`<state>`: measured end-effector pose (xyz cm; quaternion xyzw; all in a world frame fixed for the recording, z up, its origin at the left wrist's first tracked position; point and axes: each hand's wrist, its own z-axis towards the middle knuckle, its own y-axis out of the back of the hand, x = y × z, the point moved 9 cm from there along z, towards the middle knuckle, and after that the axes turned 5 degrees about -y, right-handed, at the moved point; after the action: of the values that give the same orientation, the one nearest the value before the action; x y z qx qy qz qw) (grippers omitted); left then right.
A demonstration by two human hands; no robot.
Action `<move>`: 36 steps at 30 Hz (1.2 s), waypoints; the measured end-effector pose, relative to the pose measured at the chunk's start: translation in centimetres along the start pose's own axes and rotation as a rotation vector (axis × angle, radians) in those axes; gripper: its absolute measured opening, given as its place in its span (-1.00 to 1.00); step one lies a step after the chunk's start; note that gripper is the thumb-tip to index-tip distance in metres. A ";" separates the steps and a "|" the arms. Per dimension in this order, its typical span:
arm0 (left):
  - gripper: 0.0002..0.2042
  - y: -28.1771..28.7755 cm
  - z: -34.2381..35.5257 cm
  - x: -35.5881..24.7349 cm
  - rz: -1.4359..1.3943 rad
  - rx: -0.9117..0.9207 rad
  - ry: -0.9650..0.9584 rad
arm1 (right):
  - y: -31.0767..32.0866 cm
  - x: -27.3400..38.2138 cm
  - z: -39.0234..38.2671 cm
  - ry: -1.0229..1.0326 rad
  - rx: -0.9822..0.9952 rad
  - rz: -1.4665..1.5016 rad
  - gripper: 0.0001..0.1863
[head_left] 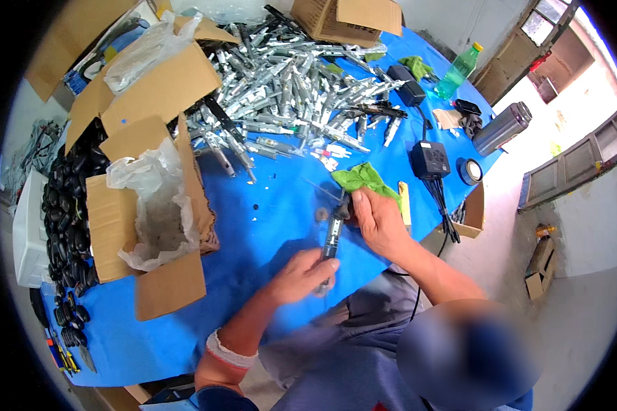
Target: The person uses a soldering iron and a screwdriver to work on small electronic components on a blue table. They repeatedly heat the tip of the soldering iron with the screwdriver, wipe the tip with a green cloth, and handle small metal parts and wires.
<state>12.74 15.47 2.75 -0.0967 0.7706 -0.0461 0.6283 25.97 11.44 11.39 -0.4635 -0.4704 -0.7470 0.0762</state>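
My left hand is closed round the lower end of a slim grey-and-black electronic part, which points away from me. My right hand pinches a small dark piece at the far end of that part. Blur and the fingers hide its exact kind. Just beyond the right hand lies a green cloth, with a light wooden strip beside it. Several small white and red bits are scattered farther off. A large heap of similar slim parts covers the far table.
An open cardboard box with a plastic liner stands left, beside piled black casings. To the right are a black power adapter with cables, a grey thermos, a tape roll and a green bottle. Blue cloth covers the table.
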 end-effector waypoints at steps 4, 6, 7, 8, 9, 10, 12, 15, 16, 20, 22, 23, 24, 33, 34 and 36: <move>-0.68 0.1 0.4 -0.4 -0.073 0.031 0.001 | -0.1 -2.6 1.4 -0.238 0.016 0.404 -0.56; -0.67 0.2 0.5 -0.7 -0.059 0.046 -0.007 | -0.1 -3.3 2.2 -0.258 0.004 0.411 -0.56; -0.67 0.1 0.6 -0.8 -0.057 0.050 0.001 | 0.0 -4.2 2.5 -0.274 -0.004 0.365 -0.57; -0.66 0.2 0.6 -0.7 -0.050 0.059 0.001 | 0.2 -4.0 2.7 -0.286 -0.015 0.341 -0.57; -0.66 0.4 0.6 -0.6 -0.043 0.067 0.000 | 0.5 -3.6 2.9 -0.298 -0.025 0.317 -0.57; -0.65 0.5 0.6 -0.5 -0.035 0.075 0.000 | 0.8 -3.5 3.1 -0.310 -0.036 0.293 -0.57; -0.64 0.4 0.9 -0.6 -0.038 0.095 -0.007 | 0.7 -5.0 3.6 -0.349 -0.058 0.380 -0.58; -0.65 0.1 0.5 -0.6 -0.039 0.128 0.005 | 1.7 -8.0 4.6 -0.492 -0.156 0.677 -0.58; -0.65 -0.1 0.2 -0.4 -0.026 0.153 0.009 | 2.6 -9.1 4.6 -0.553 -0.203 0.802 -0.58; -0.64 -0.2 0.0 -0.1 0.019 0.094 -0.035 | 5.4 -9.7 4.2 -0.500 -0.227 0.807 -0.57; -0.65 -0.1 0.0 0.0 -0.023 0.050 -0.015 | 5.0 -9.6 3.5 -0.485 -0.187 0.814 -0.57; -0.66 0.1 0.1 -0.1 -0.041 0.029 -0.010 | 4.7 -9.3 3.0 -0.467 -0.168 0.804 -0.57; -0.66 0.1 0.1 -0.2 -0.039 0.027 -0.016 | 4.4 -9.0 2.5 -0.449 -0.149 0.794 -0.57; -0.70 -0.1 0.1 -0.5 -0.021 0.000 -0.034 | 1.0 -8.5 -0.6 -0.499 -0.021 0.832 -0.57; -0.68 0.0 0.1 -0.5 -0.019 0.001 -0.039 | 0.9 -8.3 -0.9 -0.501 -0.025 0.825 -0.56; -0.66 -0.1 0.2 -0.6 -0.010 -0.001 -0.044 | 0.9 -7.8 -1.7 -0.506 -0.036 0.805 -0.56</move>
<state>13.01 15.47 3.27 -0.1020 0.7562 -0.0470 0.6446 29.76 7.17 5.76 -0.7776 -0.2443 -0.5297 0.2347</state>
